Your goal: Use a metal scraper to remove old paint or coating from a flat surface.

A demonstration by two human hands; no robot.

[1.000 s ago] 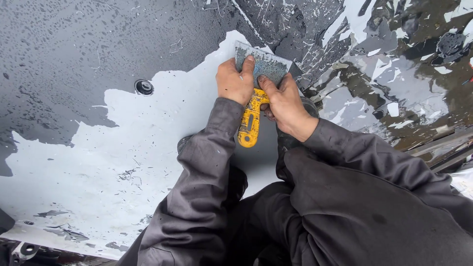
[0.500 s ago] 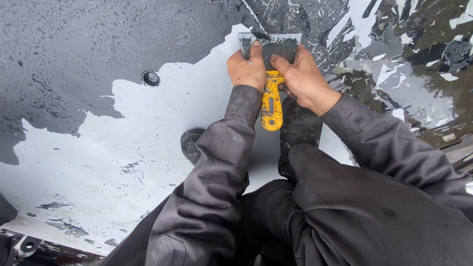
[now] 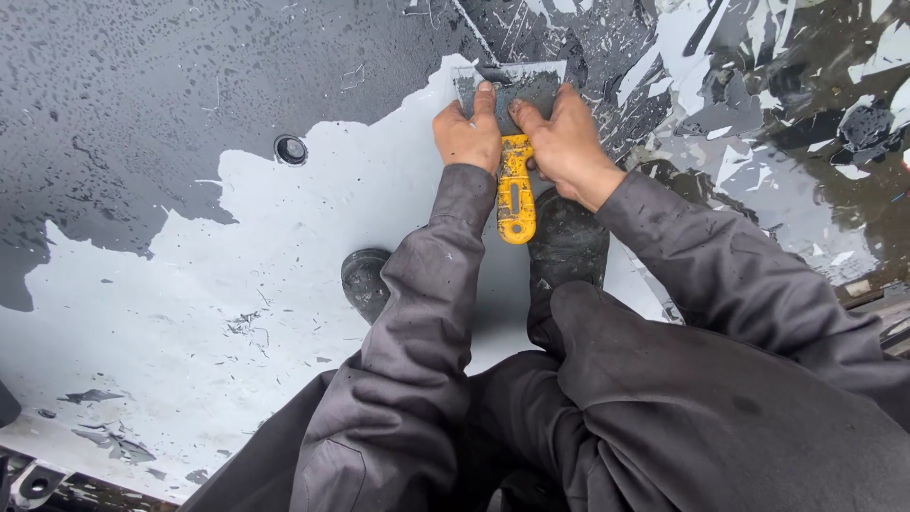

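A scraper with a yellow handle (image 3: 516, 190) and a wide metal blade (image 3: 519, 85) lies flat against a large panel. My left hand (image 3: 466, 133) presses on the blade's left side. Pressing on the right side and over the handle is my right hand (image 3: 566, 142). The blade's front edge meets the border of the dark wet coating (image 3: 171, 85). Behind it the panel is bare and pale (image 3: 190, 313). Both arms wear grey sleeves.
A round dark plug (image 3: 290, 149) sits in the panel to the left of my hands. Torn dark and white peelings (image 3: 758, 104) litter the wet surface at the right. My two dark boots (image 3: 567, 242) rest on the pale area. A metal bracket (image 3: 33, 485) shows at the bottom left.
Both hands have pushed the scraper forward along the panel, toward the dark coating's edge. The view has shifted, bringing my boots into sight.
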